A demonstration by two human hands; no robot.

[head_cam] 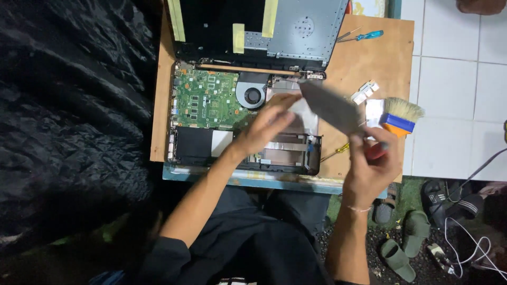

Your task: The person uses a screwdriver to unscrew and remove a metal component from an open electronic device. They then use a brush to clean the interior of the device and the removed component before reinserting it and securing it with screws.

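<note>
Small wooden table (369, 58) on white tiled floor (454, 79). Black crinkled sheet (68, 121) fills the left side. Green sandals (404, 245) and white cables (475, 245) lie on dark ground, lower right. Lighting dim.

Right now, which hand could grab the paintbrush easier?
The right hand, probably. It is just below the brush at the table's right edge, though it seems to hold a red-handled tool. The left hand is farther off, over the opened laptop, touching a grey flat piece.
</note>
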